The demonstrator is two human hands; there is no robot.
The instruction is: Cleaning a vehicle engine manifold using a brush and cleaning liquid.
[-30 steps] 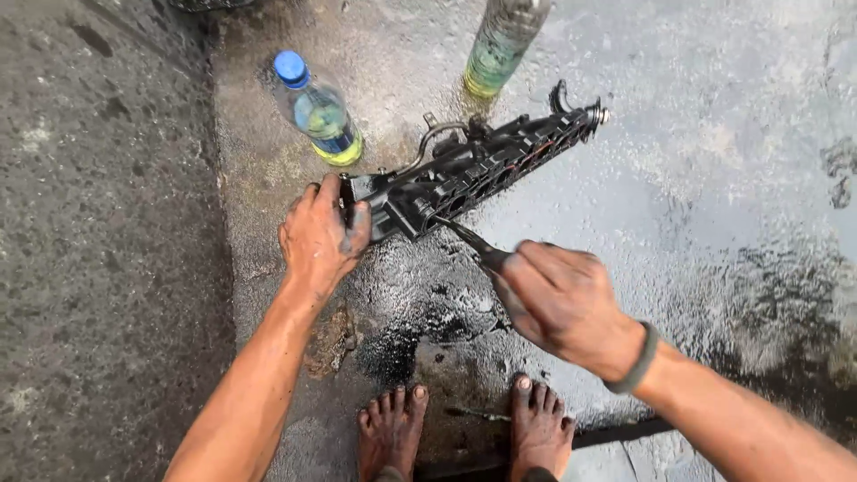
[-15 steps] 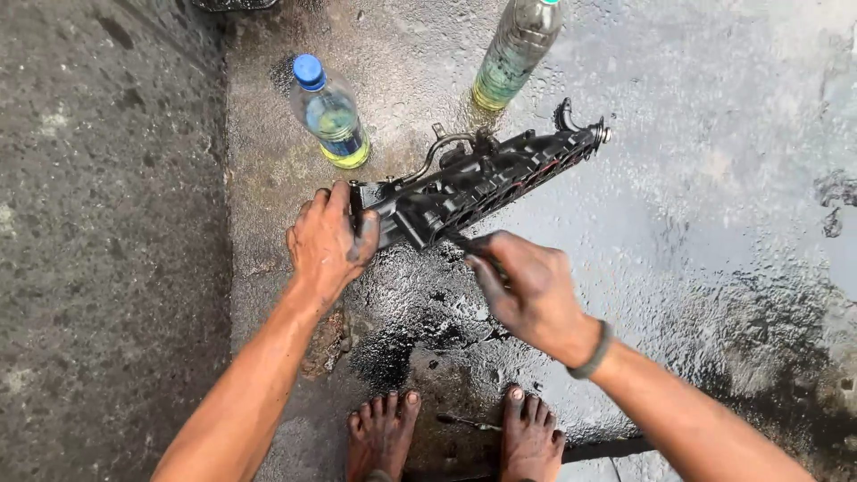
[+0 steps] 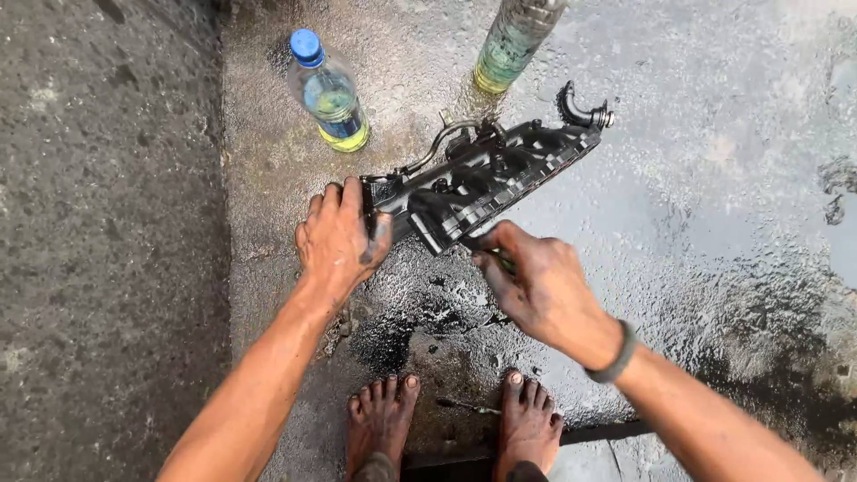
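A long black ribbed engine part (image 3: pixel 495 170) with a curved hose end lies on the wet concrete floor. My left hand (image 3: pixel 339 239) grips its near left end and steadies it. My right hand (image 3: pixel 536 286), smeared with black grime, pinches a thin dark tool (image 3: pixel 500 257) whose tip meets the part's near side. A grey band circles my right wrist. My bare feet (image 3: pixel 384 419) stand on the dark oily patch below the hands.
A plastic bottle with a blue cap (image 3: pixel 328 91) holding some yellowish liquid stands left of the part. A second bottle (image 3: pixel 511 45) with yellow-green liquid stands behind it. Rough dry concrete (image 3: pixel 98 223) runs along the left. A thin rod (image 3: pixel 464 407) lies between my feet.
My right hand has moved up and closer to the part, so the tool is now mostly hidden in my fingers. My left hand has kept its grip on the part's end.
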